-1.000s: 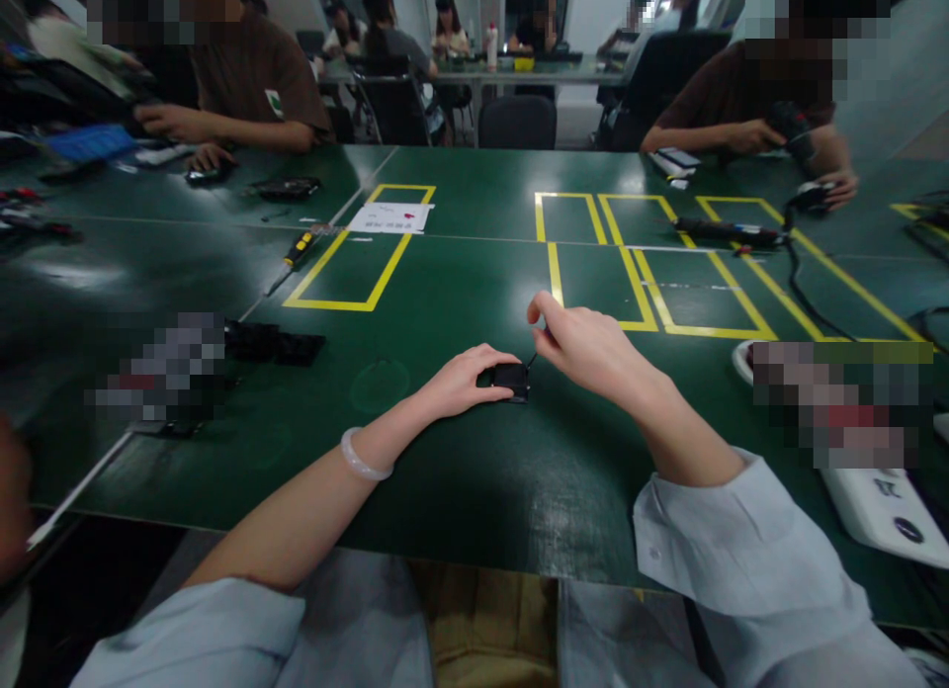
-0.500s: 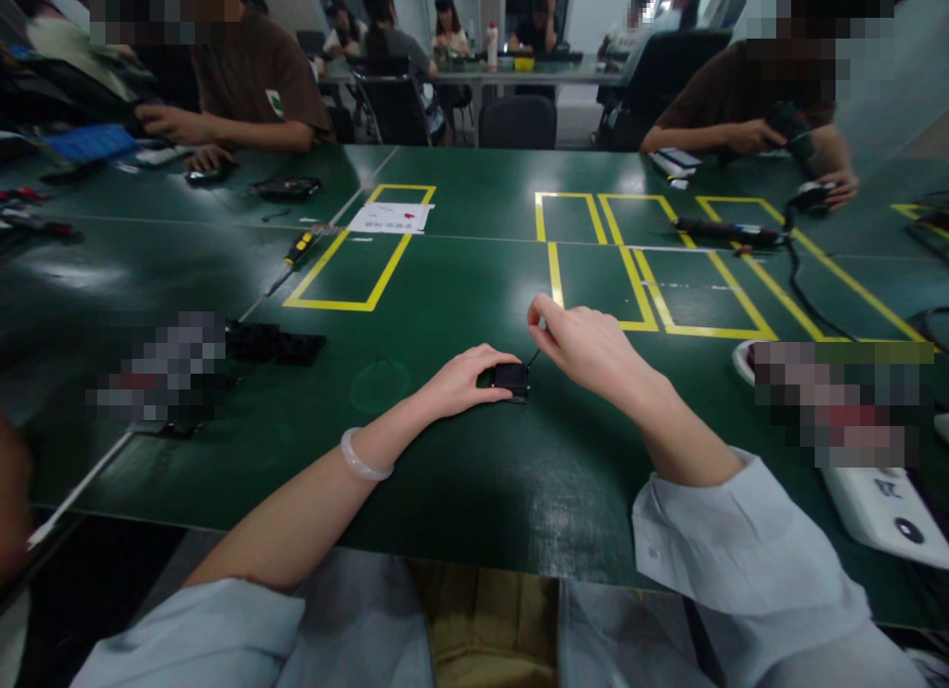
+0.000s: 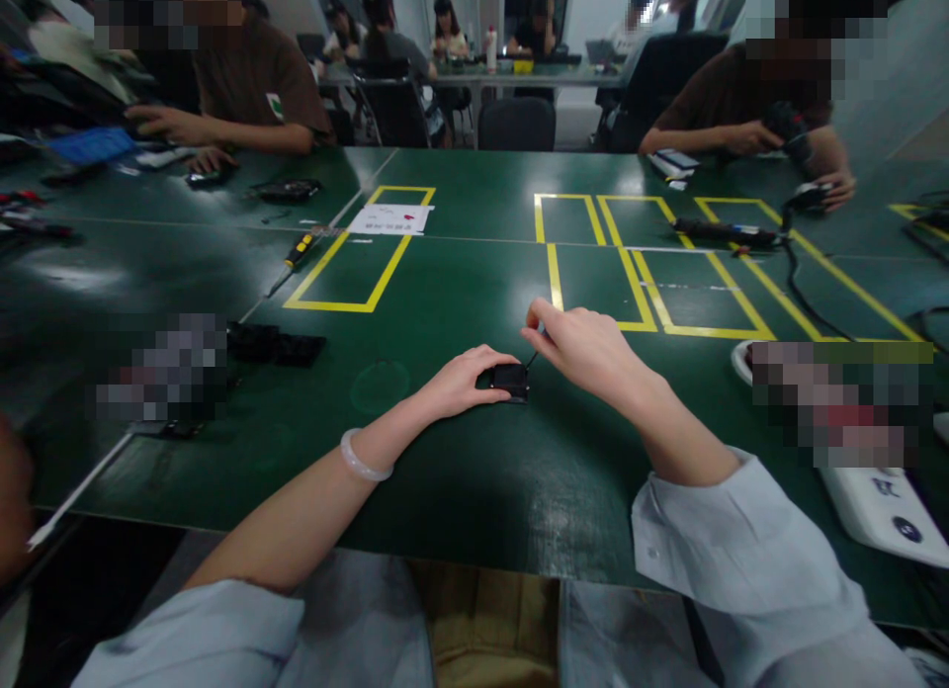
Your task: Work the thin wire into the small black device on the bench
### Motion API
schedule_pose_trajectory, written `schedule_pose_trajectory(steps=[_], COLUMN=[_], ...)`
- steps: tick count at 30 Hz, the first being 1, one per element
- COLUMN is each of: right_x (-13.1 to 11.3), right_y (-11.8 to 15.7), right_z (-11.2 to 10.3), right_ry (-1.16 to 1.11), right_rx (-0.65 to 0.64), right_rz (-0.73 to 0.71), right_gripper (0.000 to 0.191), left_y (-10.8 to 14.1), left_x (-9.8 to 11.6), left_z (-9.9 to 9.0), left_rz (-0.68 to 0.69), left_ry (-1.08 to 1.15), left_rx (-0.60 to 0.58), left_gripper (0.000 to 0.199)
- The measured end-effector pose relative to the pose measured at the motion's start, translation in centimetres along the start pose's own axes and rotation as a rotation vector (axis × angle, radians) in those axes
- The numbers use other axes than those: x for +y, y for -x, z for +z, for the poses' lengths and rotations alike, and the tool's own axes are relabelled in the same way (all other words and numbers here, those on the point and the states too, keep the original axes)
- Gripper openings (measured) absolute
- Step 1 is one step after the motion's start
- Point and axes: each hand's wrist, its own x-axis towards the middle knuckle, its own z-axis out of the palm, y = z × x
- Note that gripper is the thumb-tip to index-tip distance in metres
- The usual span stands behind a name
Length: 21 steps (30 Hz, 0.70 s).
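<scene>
A small black rectangular part (image 3: 510,380) lies on the green table (image 3: 474,490) in front of me. My left hand (image 3: 466,380) grips it from the left, thumb along the near side and fingers along the far side. To the upper right, my right hand (image 3: 582,347) is closed around a thin dark-shafted tool (image 3: 532,358), tilted so that its lower end meets the part's right edge. Fingers hide the tool's upper end, so its exact kind does not show.
Yellow tape outlines (image 3: 371,305), a paper sheet (image 3: 390,219) and a yellow-black screwdriver (image 3: 300,250) lie beyond. Dark pieces (image 3: 276,344) sit at left, a white device (image 3: 890,515) at right. Across the table, a co-worker (image 3: 256,95) and another person (image 3: 741,105) handle items.
My right hand has shifted very slightly left with the thin tool. The left hand and the black part stay nearly where they were.
</scene>
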Motion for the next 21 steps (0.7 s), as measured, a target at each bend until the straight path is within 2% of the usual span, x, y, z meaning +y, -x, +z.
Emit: schedule_pose_trajectory(steps=[10,17,21], right_x=[0.14,-0.11,-0.10], right_y=[0.07,0.00,-0.07], right_z=[0.25,-0.05,0.10], right_ry=[-0.062,0.007,0.022], right_rx=[0.045,0.033,0.043], right_rz=[-0.019,-0.004,0.009], right_gripper=[0.025,0.032,0.028], left_y=[0.03,0.01,0.00], left_x=[-0.24,-0.17,0.00], left_z=[0.02,-0.01,-0.10], left_rz=[0.020,0.018,0.006], left_ry=[0.001,-0.006,-0.010], left_rx=[0.007,0.008,0.000], left_gripper=[0.044,0.045,0.045])
